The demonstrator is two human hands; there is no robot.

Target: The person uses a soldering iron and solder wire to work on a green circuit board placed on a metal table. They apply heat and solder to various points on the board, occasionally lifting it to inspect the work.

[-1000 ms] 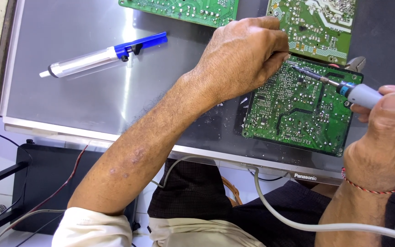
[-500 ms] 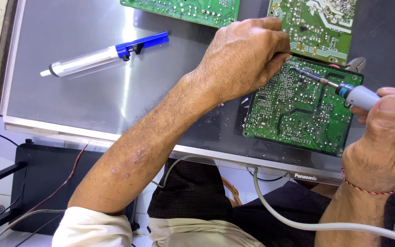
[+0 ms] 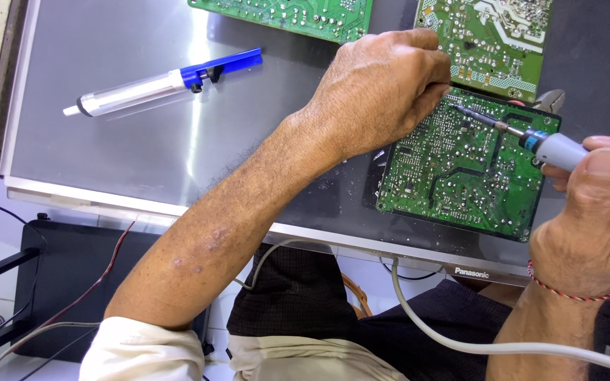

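Observation:
A green circuit board [image 3: 460, 169] lies solder side up on a grey metal panel [image 3: 142, 141]. My left hand [image 3: 383, 88] rests on the board's upper left corner, fingers curled and pinched together; what they pinch is hidden. My right hand [image 3: 594, 212] grips a grey soldering iron [image 3: 566, 149] whose tip [image 3: 457, 109] points at the board just beside my left fingertips. A red thread circles my right wrist.
A blue and white desoldering pump [image 3: 157, 83] lies on the panel at upper left. Two more green boards [image 3: 298, 14] [image 3: 495, 35] sit along the top edge. The iron's grey cord [image 3: 446, 331] runs across my lap. A plier tip [image 3: 548, 99] shows near the board.

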